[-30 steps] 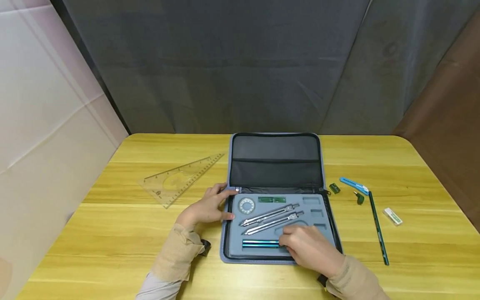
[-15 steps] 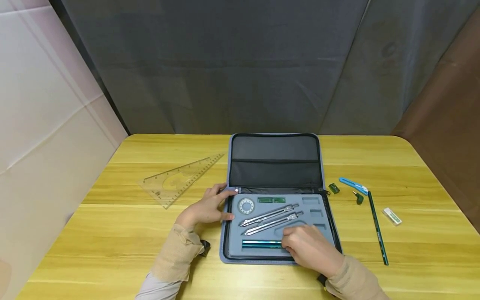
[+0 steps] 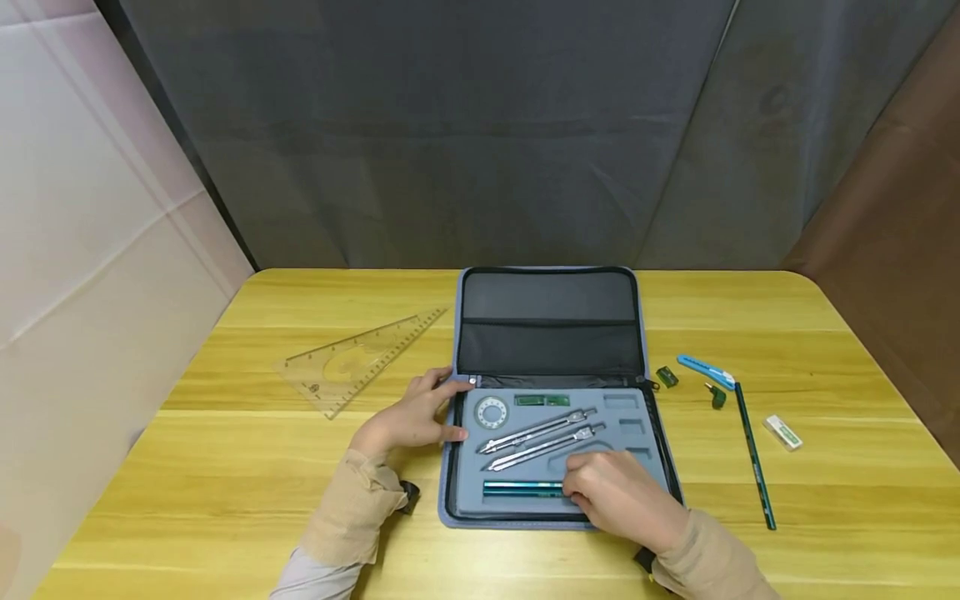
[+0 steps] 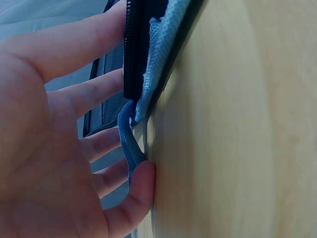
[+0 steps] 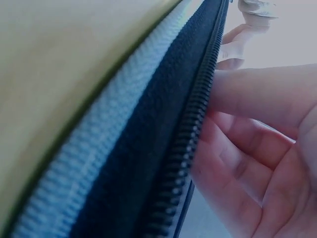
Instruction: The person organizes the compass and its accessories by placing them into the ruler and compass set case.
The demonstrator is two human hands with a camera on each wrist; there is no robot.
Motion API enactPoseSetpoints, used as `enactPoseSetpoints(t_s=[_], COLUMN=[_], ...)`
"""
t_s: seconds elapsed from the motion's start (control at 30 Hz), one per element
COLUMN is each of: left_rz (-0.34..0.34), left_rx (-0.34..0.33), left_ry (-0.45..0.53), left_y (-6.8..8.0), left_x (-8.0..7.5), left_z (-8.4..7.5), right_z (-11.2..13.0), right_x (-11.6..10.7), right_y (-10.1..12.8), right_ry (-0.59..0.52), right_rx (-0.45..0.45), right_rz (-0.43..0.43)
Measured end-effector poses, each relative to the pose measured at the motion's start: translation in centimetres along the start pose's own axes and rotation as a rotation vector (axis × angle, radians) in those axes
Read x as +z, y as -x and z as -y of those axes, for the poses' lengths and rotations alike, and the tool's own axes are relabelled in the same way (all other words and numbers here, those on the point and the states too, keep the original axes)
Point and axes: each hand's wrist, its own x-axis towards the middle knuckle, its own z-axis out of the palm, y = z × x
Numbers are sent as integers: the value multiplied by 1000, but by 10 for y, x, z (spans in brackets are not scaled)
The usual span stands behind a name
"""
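An unzipped drawing-set case (image 3: pixel 551 348) lies on the table, with a grey moulded tray (image 3: pixel 471 505) in its lower half. My left hand (image 3: pixel 408 417) rests at the case's left edge, fingers spread; in the left wrist view its fingers (image 4: pixel 94 29) touch the zipped rim. With curled fingers, my right hand (image 3: pixel 618 492) pinches at the right end of the dark teal pencils (image 3: pixel 521 489) in the tray's front slot. The fingertips hide that end. Two silver compasses (image 3: pixel 536 429), a round white-rimmed disc (image 3: pixel 491 412) and green small pieces (image 3: pixel 542 400) sit in the tray.
A clear set square (image 3: pixel 363 358) lies left of the case. On the right are a green sharpener (image 3: pixel 667 377), a blue cutter (image 3: pixel 706 371), a small green fitting (image 3: pixel 716 396), a pencil (image 3: pixel 755 457) and a white eraser (image 3: pixel 783 432). Several tray recesses (image 3: pixel 632 427) show bare.
My right hand has shifted slightly to the right along the pencils, then stayed there. The left hand has kept its place at the case's edge.
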Motion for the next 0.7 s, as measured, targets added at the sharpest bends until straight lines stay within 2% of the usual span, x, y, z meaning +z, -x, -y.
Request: enactPoseSetpoints(t_s=[0.27, 0.7], left_rz=[6, 15], left_rx=[-6, -8], left_ry=[-5, -3], left_y=[0, -1], left_x=[-2, -1], left_z=[-1, 1], right_z=[0, -17], right_x=[-8, -32], right_y=[1, 8], right_ry=[-2, 121], right_rx=[14, 102], right_rz=[26, -35])
